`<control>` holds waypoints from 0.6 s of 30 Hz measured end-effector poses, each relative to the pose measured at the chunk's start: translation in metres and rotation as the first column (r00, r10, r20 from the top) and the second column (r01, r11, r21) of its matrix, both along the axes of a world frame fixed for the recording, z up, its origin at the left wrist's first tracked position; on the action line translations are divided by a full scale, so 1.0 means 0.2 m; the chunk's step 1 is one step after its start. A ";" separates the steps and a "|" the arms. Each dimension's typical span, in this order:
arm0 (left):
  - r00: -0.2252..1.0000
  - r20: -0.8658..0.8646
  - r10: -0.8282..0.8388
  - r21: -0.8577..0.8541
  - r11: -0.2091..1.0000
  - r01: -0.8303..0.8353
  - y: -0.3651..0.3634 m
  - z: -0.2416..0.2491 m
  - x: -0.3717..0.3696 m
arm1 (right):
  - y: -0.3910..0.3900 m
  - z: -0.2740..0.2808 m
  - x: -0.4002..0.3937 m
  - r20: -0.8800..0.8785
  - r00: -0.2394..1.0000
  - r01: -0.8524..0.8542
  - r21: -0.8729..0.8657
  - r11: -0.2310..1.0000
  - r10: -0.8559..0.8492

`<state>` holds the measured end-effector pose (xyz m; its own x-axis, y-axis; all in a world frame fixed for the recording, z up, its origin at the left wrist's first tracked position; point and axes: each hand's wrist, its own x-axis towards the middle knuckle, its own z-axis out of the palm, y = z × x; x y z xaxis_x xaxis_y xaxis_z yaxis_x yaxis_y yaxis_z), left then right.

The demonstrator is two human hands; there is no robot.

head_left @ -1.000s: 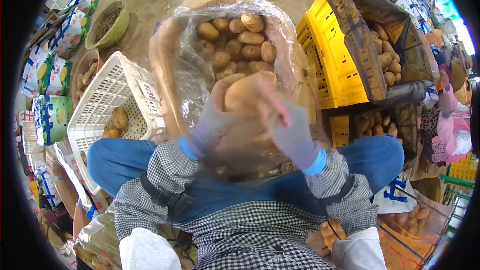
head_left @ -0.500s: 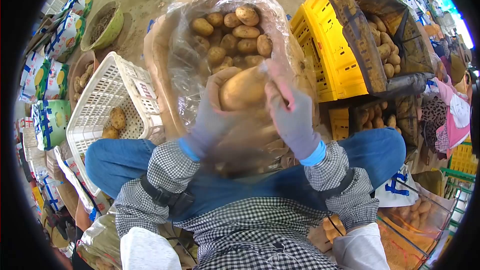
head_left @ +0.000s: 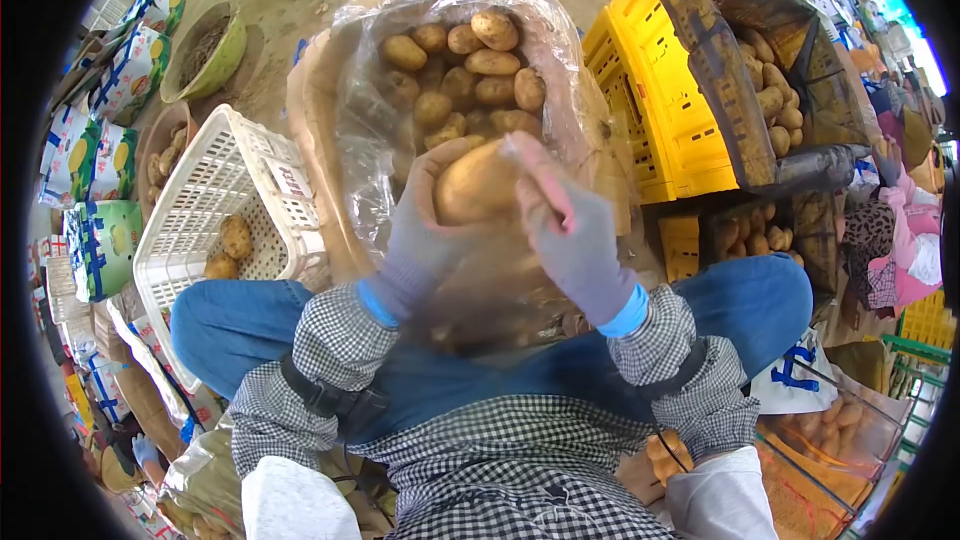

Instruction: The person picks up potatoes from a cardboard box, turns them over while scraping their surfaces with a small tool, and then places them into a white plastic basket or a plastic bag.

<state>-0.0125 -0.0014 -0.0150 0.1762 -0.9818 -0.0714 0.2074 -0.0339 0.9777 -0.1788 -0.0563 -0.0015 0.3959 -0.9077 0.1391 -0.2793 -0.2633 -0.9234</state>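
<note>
My left hand point(head_left: 425, 230), in a grey glove, is wrapped round a large potato point(head_left: 475, 185) from its left side and underneath. At the potato's right end is my gloved right hand point(head_left: 570, 230), with its thumb and fingers pinched together. A small pale spot shows at its fingertips, too blurred to name. Both hands are above the near part of a cardboard box point(head_left: 312, 155) lined with clear plastic film point(head_left: 365, 185). Several potatoes point(head_left: 493, 62) lie in the far part of that box.
On the left stands a white plastic basket point(head_left: 185, 195) with two potatoes point(head_left: 236, 237) in it. To the right, a yellow crate point(head_left: 675, 90) with a dark liner holds more potatoes. A green tub point(head_left: 225, 60) is at the far left, and printed cartons point(head_left: 105, 240) line the left side.
The potato and both hands have shifted slightly left. My right hand's fingertips have come in from beyond the potato's right end onto its upper right part.
</note>
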 end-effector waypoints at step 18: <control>0.999 -0.034 -0.007 0.073 0.997 0.009 0.02 -0.02 -0.01 | 0.00 -0.01 0.00 -0.115 0.990 0.082 0.021 0.996 -0.079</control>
